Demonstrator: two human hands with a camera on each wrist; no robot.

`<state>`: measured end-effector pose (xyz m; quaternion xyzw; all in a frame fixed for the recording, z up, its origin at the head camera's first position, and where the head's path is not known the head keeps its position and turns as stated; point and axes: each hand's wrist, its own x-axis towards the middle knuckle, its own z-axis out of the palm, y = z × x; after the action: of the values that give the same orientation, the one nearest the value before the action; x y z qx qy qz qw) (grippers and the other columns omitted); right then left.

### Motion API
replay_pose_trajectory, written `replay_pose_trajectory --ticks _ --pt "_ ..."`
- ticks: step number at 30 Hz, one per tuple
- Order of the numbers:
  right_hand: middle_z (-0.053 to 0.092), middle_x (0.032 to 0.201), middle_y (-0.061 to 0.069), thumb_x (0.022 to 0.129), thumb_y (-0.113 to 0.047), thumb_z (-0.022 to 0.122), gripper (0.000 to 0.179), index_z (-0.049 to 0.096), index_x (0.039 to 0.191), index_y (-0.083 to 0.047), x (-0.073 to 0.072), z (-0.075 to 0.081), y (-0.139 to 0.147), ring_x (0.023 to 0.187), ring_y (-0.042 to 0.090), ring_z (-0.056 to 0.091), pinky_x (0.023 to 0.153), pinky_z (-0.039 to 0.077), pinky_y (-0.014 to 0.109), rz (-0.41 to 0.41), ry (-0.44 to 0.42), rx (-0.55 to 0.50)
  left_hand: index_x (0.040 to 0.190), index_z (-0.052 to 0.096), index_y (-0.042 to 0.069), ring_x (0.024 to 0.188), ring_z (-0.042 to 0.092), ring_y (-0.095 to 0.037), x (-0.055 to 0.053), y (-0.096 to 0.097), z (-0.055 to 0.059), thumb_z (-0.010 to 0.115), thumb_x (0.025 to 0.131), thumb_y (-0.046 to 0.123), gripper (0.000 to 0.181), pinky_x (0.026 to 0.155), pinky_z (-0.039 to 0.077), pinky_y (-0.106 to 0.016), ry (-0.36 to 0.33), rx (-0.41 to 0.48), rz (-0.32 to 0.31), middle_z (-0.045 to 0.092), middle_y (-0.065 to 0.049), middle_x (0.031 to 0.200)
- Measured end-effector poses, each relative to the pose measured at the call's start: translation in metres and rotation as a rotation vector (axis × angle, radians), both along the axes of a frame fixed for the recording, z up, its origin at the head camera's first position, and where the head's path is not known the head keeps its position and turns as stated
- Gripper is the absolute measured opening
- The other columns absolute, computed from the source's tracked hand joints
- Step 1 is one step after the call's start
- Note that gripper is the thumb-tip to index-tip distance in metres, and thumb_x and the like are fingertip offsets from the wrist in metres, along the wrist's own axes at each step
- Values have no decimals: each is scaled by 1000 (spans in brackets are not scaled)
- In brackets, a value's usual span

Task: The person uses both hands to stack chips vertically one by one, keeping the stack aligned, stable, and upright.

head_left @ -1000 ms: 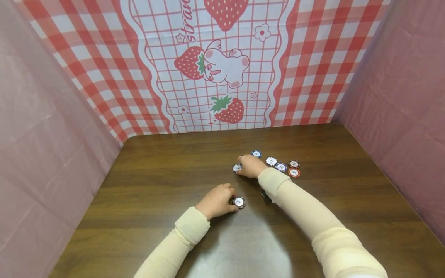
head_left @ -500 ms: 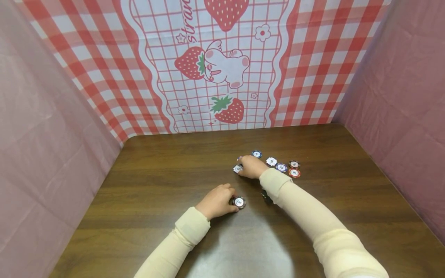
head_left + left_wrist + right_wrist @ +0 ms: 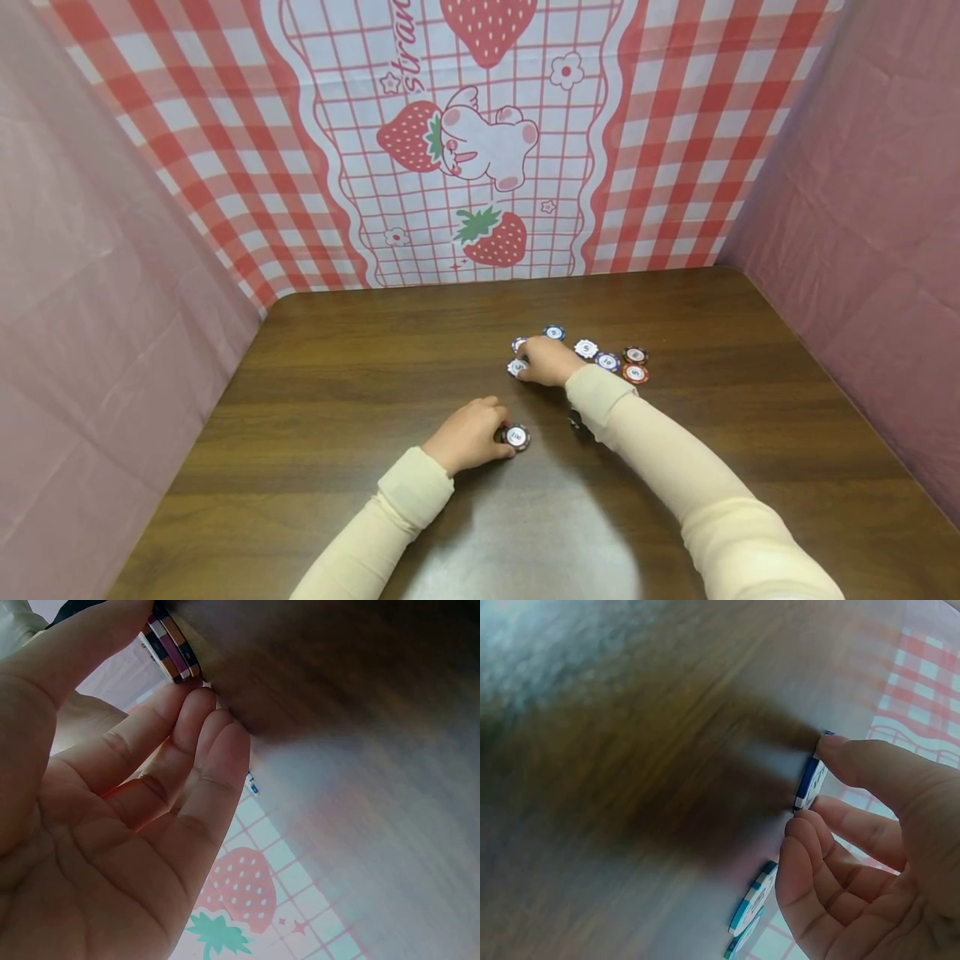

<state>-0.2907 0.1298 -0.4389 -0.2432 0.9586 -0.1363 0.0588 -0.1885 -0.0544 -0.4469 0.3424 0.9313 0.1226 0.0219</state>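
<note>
Two hands are engaged. The left hand (image 3: 468,433) pinches the stack of chips (image 3: 517,437), top one marked 100; its chip count is unclear, the thumb tip cut off in the left wrist view. Beyond the stack, the right hand (image 3: 551,360) pinches a white-faced chip (image 3: 517,367) by its rim, partly covered. Farther beyond the stack, a blue-edged chip (image 3: 518,343) is half hidden. Right of the stack, a dark object (image 3: 576,421), partly behind the right sleeve (image 3: 652,450), remains unidentified.

Two hands (image 3: 467,436) (image 3: 551,361), one table (image 3: 337,383), eight chip faces (image 3: 586,348) (count within the dark stack (image 3: 172,649) unclear).
</note>
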Motion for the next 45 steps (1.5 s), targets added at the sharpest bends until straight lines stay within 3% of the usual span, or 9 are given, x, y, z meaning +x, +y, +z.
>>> replay_pose_trajectory --ticks 4,9,12,17,26,36,45 --pt "73 100 14 81 -20 74 28 72 100 0 1 1 2 93 29 68 88 53 42 2 -8 -13 96 71 12 86 60 -13 0 0 -1 82 76 32 31 81 49 -27 -1 1 1 63 2 91" --pt "71 84 8 78 -20 75 19 73 87 -3 1 -1 5 75 22 64 78 54 39 18 -4 -29 96 71 13 86 59 -13 0 0 -2 82 75 33 30 81 49 -27 10 -1 -2 63 3 91" --pt "61 68 1 77 -21 76 17 68 73 -7 1 -2 8 63 17 54 67 50 35 16 -4 -37 95 71 13 85 59 -13 0 -1 -2 82 75 32 30 80 48 -27 14 1 -5 62 3 90" --pt "41 57 -5 78 -22 76 30 53 60 -13 5 -2 13 55 13 39 55 37 28 21 7 -51 94 71 13 85 59 -13 0 0 -2 82 75 33 29 81 49 -28 18 -5 -6 62 3 90" --pt "43 57 -6 77 -24 78 33 52 61 -14 18 3 21 53 10 39 51 32 26 75 64 -96 91 71 12 84 60 -14 1 0 -1 82 74 32 29 79 49 -28 48 -8 -23 63 3 87" --pt "52 69 -1 74 -24 81 20 66 75 -10 44 16 26 61 8 44 58 38 25 134 117 -132 92 71 13 82 58 -13 0 0 1 82 74 32 28 78 49 -28 31 -7 -14 62 3 86" --pt "53 72 -5 74 -26 81 22 68 82 -11 64 18 24 64 5 44 58 38 21 181 153 -121 93 72 13 81 58 -13 0 0 2 82 75 32 29 77 49 -28 27 -14 -11 63 2 87"
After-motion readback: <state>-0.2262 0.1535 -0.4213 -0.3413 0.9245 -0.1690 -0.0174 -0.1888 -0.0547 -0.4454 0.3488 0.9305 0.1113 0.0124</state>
